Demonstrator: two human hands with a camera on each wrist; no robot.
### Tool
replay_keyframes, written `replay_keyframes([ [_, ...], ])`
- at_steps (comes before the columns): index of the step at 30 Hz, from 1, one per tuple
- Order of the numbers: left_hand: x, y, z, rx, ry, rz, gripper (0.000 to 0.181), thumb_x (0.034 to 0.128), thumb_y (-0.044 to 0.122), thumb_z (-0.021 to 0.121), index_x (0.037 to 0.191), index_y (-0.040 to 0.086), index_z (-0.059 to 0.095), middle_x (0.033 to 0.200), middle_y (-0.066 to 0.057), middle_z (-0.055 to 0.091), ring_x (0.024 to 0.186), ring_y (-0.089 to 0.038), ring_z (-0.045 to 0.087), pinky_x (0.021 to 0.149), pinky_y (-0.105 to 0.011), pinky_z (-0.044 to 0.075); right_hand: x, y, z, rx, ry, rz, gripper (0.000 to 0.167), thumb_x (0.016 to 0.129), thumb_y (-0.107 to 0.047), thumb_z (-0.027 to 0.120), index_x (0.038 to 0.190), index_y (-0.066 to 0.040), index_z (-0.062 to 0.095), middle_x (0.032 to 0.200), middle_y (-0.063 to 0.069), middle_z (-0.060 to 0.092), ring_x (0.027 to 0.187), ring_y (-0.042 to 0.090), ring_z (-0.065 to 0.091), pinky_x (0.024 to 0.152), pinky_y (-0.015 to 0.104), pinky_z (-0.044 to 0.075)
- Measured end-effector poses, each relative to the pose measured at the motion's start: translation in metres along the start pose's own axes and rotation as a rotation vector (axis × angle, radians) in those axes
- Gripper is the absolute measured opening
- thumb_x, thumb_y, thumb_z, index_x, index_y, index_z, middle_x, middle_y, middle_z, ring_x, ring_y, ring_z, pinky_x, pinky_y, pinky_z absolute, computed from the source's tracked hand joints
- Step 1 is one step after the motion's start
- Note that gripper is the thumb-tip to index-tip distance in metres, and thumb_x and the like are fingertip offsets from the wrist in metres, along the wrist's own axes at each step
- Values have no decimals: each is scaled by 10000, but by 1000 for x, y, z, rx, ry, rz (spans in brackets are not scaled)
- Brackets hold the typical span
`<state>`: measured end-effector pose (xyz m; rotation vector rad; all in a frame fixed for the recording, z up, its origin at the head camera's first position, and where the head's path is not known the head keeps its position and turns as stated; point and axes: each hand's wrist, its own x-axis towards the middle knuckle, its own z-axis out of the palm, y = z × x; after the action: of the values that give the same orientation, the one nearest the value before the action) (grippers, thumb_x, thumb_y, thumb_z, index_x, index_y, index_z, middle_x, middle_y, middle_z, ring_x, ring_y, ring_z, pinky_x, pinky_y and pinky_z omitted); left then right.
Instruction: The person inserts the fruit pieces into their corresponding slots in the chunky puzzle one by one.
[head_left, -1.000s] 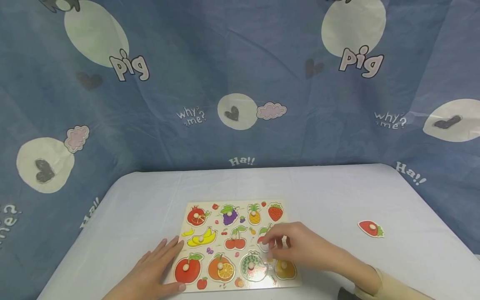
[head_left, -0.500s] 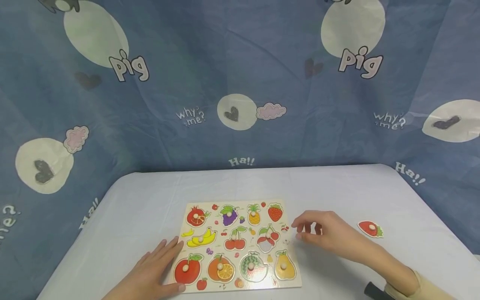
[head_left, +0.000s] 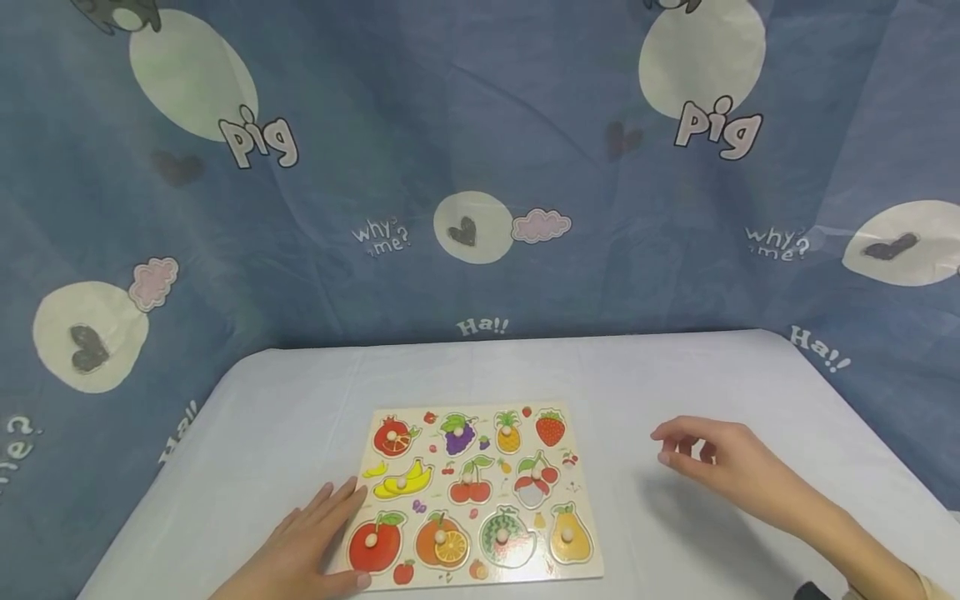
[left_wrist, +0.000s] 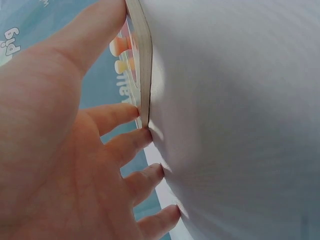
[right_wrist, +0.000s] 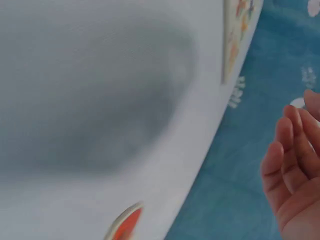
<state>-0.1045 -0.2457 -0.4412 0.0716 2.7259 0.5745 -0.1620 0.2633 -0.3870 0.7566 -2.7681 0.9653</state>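
A wooden fruit knob puzzle board point(head_left: 442, 502) lies on the table with several fruit pieces in it, among them a watermelon point(head_left: 513, 546) and a pear point(head_left: 570, 542). At its upper right is a strawberry picture point(head_left: 551, 427) with no knob. My left hand point(head_left: 303, 542) rests against the board's left edge, fingers spread and thumb at the front corner. To the right of the board, my right hand point(head_left: 727, 467) hovers above the table, fingers loosely bent and holding nothing. A red piece point(right_wrist: 127, 225) lies on the table in the right wrist view; in the head view the hand hides it.
White cloth point(head_left: 360, 375) covers the table. Behind it and at the sides hangs a blue printed curtain point(head_left: 375, 283). A dark strap point(head_left: 810, 592) shows by the right wrist.
My right hand has left the board and moved right, now over the spot where the loose strawberry piece was visible. My left hand has stayed at the board's edge.
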Motion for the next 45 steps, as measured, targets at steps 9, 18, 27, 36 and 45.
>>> replay_keyframes([
  [9, 0, 0, 0, -4, -4, 0, 1109, 607, 633, 821, 1516, 167, 388, 1541, -98, 364, 1423, -418, 218, 1088, -710, 139, -17, 31, -14, -56, 100, 87, 163, 874, -174, 763, 1029, -202, 720, 846, -125, 674, 736, 30, 566, 607, 226, 485],
  [18, -1, 2, -2, -10, -3, 6, 1102, 617, 624, 822, 1521, 173, 382, 1549, -93, 355, 1429, -411, 213, 1090, -707, 141, -27, 51, -28, -41, 57, 246, 207, 934, -214, 697, 1116, -116, 694, 849, -48, 675, 709, 63, 583, 555, 253, 474],
  [27, 0, 0, -1, -1, -8, 10, 1099, 636, 623, 813, 1525, 152, 369, 1548, -116, 351, 1428, -422, 208, 1089, -707, 143, -36, 77, -31, -48, 42, 408, 275, 939, -243, 686, 1121, -38, 697, 926, 28, 698, 708, 107, 582, 562, 257, 492],
  [36, -1, 1, -1, -11, -5, -2, 1104, 630, 634, 809, 1526, 161, 369, 1553, -108, 348, 1436, -418, 193, 1103, -687, 142, -45, 89, -25, 52, -4, 495, 303, 962, -281, 655, 1108, -17, 688, 850, 34, 659, 671, 107, 571, 553, 263, 493],
  [45, -2, 1, 0, -3, 4, 6, 1096, 636, 628, 809, 1526, 165, 370, 1550, -98, 355, 1438, -407, 202, 1105, -681, 158, -43, 93, -19, -27, -7, 514, 304, 925, -303, 699, 1051, -26, 704, 810, 17, 639, 661, 86, 528, 545, 247, 441],
])
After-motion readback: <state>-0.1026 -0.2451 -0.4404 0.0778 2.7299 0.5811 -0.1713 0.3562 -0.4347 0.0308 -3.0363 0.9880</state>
